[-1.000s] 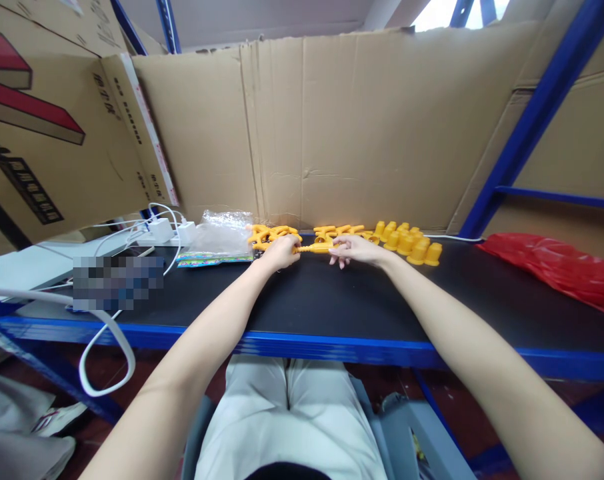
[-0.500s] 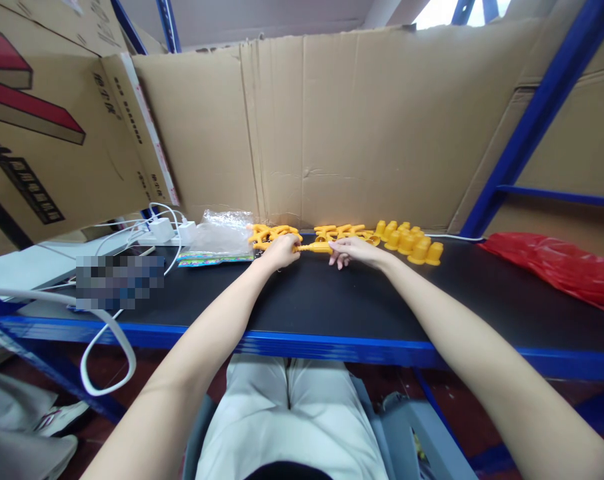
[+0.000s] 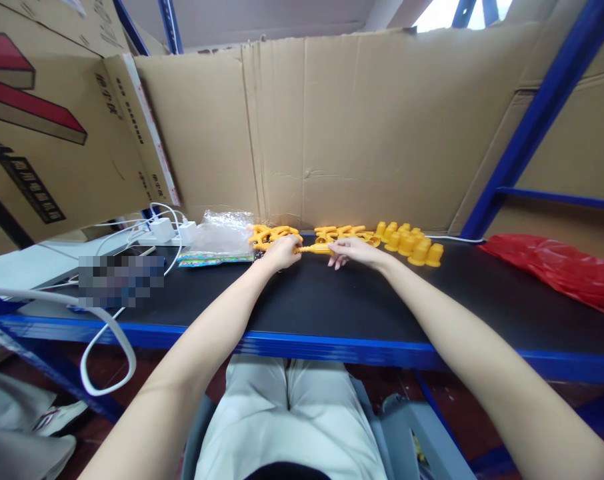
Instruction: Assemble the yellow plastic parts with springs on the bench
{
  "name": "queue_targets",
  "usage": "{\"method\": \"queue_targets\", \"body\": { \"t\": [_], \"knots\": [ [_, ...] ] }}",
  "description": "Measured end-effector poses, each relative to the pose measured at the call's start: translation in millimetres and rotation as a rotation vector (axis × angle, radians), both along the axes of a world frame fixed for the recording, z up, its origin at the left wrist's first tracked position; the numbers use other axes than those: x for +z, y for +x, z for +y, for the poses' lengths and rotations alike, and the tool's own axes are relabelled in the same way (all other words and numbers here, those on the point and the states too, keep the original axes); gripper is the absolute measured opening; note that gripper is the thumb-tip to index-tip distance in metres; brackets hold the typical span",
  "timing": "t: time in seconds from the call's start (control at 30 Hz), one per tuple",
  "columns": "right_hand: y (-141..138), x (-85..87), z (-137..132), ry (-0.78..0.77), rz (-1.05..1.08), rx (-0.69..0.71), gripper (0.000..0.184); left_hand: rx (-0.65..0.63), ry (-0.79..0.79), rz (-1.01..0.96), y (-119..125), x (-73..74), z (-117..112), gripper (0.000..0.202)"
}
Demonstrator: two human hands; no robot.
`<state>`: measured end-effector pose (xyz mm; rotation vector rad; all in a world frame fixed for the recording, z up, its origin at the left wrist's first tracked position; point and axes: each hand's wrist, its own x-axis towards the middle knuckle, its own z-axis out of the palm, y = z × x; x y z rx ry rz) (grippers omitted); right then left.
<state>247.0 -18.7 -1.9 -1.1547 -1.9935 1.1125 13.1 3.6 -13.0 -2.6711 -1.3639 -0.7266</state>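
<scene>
A slim yellow plastic piece (image 3: 316,249) lies level between my two hands, above the black tabletop. My left hand (image 3: 283,252) is closed on its left end, and my right hand (image 3: 351,251) pinches the right end with the lower fingers slightly curled. My fingers hide both ends. Behind my left hand rests a heap of branched yellow plastic pieces (image 3: 269,233). More branched yellow pieces (image 3: 339,231) lie just behind the right hand. Several yellow cup-shaped pieces (image 3: 407,241) stand in rows to the right of it.
A clear plastic bag (image 3: 222,235) with a colourful strip lies to the left. White chargers (image 3: 162,230) and cables are further left. Red plastic film (image 3: 557,267) covers the right end. Cardboard (image 3: 382,127) walls the back, and a blue rail (image 3: 332,345) edges the front.
Both hands keep their hold on the yellow piece in nearly the same place. The view has shifted only very slightly.
</scene>
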Motion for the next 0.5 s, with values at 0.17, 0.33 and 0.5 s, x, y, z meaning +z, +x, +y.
{"method": "queue_targets", "body": {
  "t": [0.17, 0.33, 0.5],
  "knots": [
    [-3.5, -1.4, 0.6, -0.061, 0.005, -0.04, 0.054, -0.004, 0.009, 0.0, 0.5, 0.5, -1.9, 0.022],
    [-5.5, -2.7, 1.9, -0.066, -0.011, -0.073, 0.06, 0.018, -0.016, -0.007, 2.1, 1.8, -4.2, 0.022],
    [-5.6, -1.6, 0.9, -0.092, -0.003, -0.074, 0.056, 0.006, 0.0, -0.01, 1.9, 0.0, -1.4, 0.022]
  ]
}}
